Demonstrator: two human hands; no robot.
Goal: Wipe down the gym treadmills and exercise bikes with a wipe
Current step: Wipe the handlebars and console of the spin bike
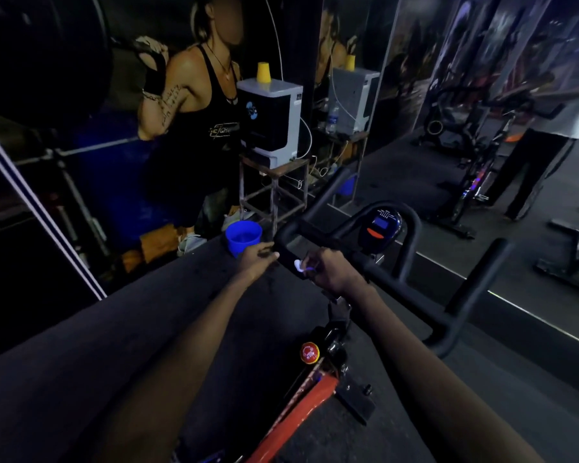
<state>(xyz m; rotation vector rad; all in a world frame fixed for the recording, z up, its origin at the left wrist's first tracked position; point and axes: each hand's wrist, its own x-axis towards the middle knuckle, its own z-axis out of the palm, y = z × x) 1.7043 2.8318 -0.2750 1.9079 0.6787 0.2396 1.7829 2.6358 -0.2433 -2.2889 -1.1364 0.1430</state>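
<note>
Pinching a white wipe (298, 265) against the exercise bike's handlebar (401, 294) near its left end, the right hand (335, 272) curls tight, while the left hand (256, 259) touches that end, grip unclear.

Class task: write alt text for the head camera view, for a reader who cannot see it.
A person's right hand holds a white wipe against the black handlebar of an orange-framed exercise bike; the left hand reaches to the bar's end. A blue bucket stands beyond.
</note>
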